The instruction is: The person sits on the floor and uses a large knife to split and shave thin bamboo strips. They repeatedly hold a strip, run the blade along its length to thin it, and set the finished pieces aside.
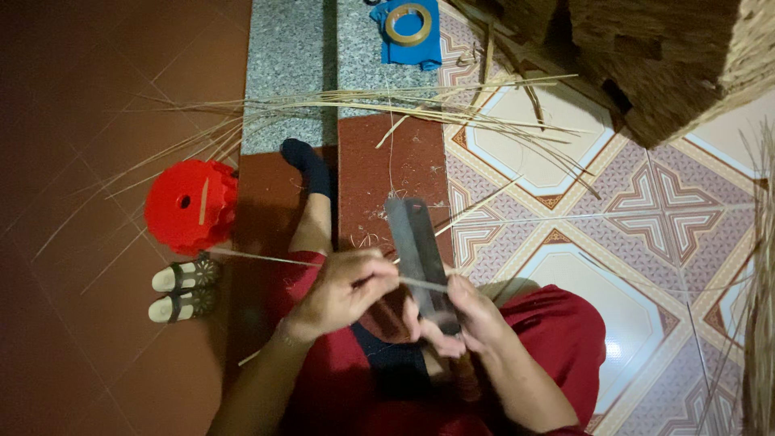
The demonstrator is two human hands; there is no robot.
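Gripping the handle end of a broad metal blade [417,250], the right hand [464,316] is keeping its fingers curled tight around it, the flat blade pointing away from the person's lap. Just left of the blade, the left hand [343,292] is pinching a thin pale strip [266,258] between pressed fingers, the strip crossing the blade. Beyond the blade, loose straw stalks [387,101] are lying across the floor. Well left of the blade a red plastic stool [190,206] is standing beside sandals [184,289].
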